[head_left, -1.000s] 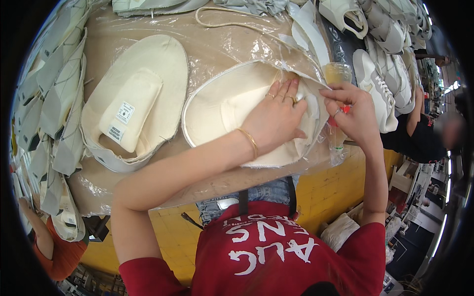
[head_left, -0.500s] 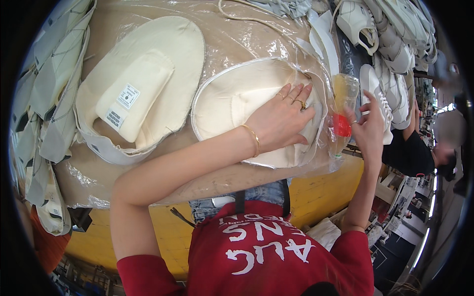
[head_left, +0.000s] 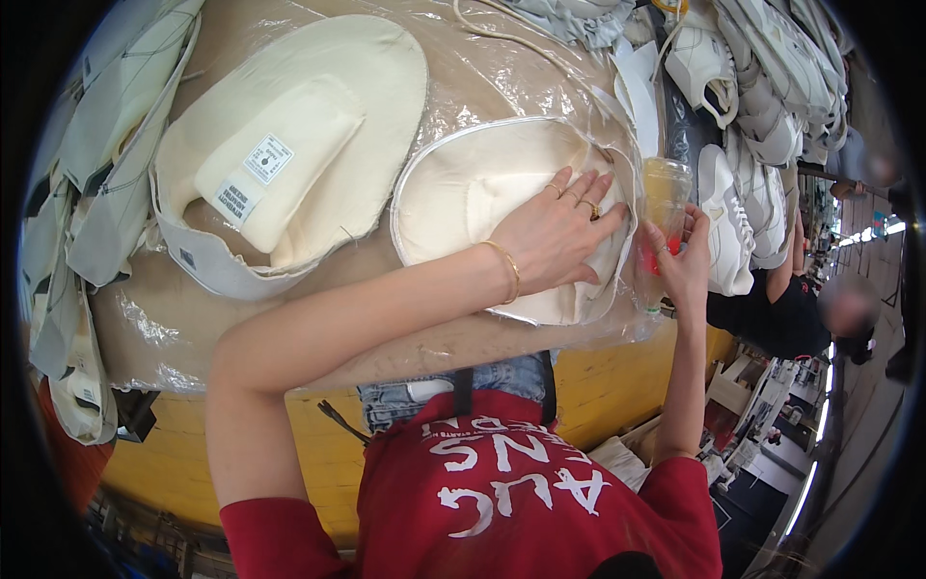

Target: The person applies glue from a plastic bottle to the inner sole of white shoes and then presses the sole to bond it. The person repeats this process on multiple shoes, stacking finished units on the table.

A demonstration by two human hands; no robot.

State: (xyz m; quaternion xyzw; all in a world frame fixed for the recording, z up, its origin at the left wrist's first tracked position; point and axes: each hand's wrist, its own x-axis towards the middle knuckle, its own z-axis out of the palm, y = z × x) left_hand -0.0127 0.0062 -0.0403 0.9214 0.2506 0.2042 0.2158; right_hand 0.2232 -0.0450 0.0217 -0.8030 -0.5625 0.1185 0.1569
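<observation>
A cream oval fabric panel (head_left: 463, 203) with a pale piped edge lies flat on a plastic-covered table (head_left: 482, 87), just right of the picture's middle. The left hand (head_left: 555, 232) rests on the panel's 3 o'clock side, palm down, fingers spread and flat — pressing, not gripping. Rings and a gold bracelet show on it.

At 3 o'clock from the panel, just beside its edge, stands a clear plastic bottle (head_left: 664, 207) with something red low inside. The right hand (head_left: 687, 262) is at the bottle, fingers curled about its lower part; whether they close fully on it I cannot tell.

At 9 o'clock from the panel lies a second cream piece (head_left: 289, 145) with a labelled tongue. White shoe uppers (head_left: 743, 116) crowd the 2 o'clock side — grey fabric strips (head_left: 87, 145) line the 9 o'clock edge.
</observation>
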